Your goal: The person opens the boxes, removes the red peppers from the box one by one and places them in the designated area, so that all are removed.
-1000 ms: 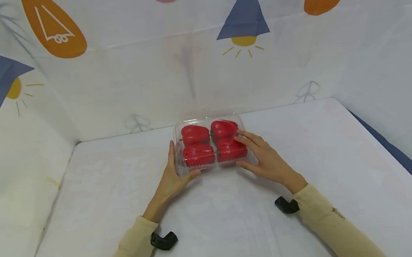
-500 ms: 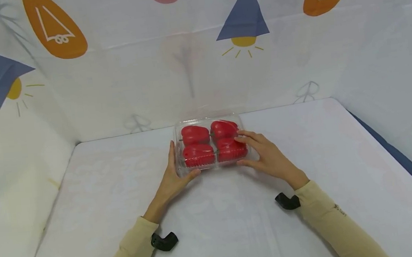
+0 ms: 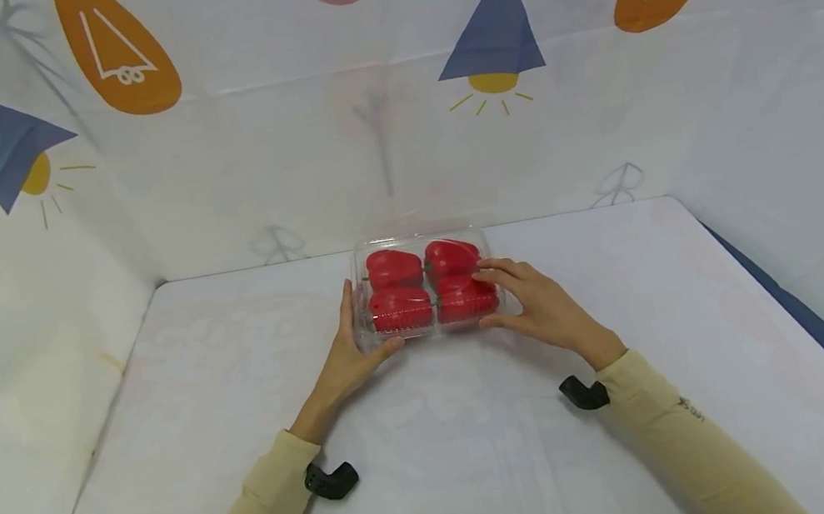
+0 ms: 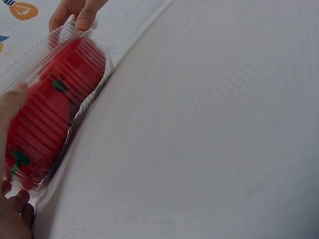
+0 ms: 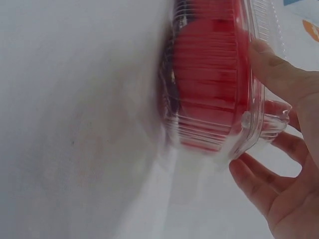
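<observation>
A clear plastic clamshell box (image 3: 364,329) lies on the white table near its back edge. Inside it sit several red bell peppers (image 3: 400,308), their green stems (image 4: 20,158) showing through the plastic in the left wrist view. At the box's front left corner, my left hand (image 3: 344,369) grips it, thumb along the front and fingers against the left side. My right hand (image 3: 541,306) holds the right side, its thumb on the front rim and its fingers over the right edge. The right wrist view shows the right thumb (image 5: 276,69) against the lid's rim.
The white table (image 3: 435,472) stretches forward to a white fabric wall (image 3: 274,162) printed with lamps, close behind the box. More fabric stands at left and right. A black curved camera mount (image 3: 332,481) sits at the left wrist, another mount (image 3: 584,393) at the right.
The head view has shifted slightly. My right wrist and forearm have moved a little outward to the right. Both hands stay on the box, which keeps its place.
</observation>
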`<state>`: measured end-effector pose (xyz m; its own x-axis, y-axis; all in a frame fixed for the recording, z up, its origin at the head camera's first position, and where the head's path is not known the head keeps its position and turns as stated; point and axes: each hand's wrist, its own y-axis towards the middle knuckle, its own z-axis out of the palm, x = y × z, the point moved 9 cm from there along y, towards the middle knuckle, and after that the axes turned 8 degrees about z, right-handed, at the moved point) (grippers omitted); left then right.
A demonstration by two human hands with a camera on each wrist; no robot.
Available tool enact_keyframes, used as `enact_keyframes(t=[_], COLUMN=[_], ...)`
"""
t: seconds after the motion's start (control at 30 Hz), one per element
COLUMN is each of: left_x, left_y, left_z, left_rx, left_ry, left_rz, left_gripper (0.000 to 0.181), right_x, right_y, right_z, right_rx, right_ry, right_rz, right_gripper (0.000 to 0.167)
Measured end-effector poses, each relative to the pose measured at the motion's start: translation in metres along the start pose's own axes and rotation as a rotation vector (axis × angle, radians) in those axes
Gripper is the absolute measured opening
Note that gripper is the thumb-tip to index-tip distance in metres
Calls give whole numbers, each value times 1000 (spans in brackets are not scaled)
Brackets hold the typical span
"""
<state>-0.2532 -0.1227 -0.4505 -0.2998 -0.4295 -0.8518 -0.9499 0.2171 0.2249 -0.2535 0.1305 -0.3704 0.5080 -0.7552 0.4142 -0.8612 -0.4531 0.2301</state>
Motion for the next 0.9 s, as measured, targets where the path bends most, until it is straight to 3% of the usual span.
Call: enact_keyframes(t=[0.23,0.47,0.9], left_x=[1,2,3], left_y=[-2,-2,-2], left_z=[0,1,1], left_rx=[2,7,9], left_ry=[13,15,16], left_rz=[-24,-31,-28], left_gripper=[114,113,112], right_x=[6,11,23], right_y=[-3,-2,-2], right_z=[-2,-2,0], right_rx=[-32,-10,-6], right_ry=[-66,-130,-361], right_rz=[-69,-125,-242], right_gripper=[68,68,71])
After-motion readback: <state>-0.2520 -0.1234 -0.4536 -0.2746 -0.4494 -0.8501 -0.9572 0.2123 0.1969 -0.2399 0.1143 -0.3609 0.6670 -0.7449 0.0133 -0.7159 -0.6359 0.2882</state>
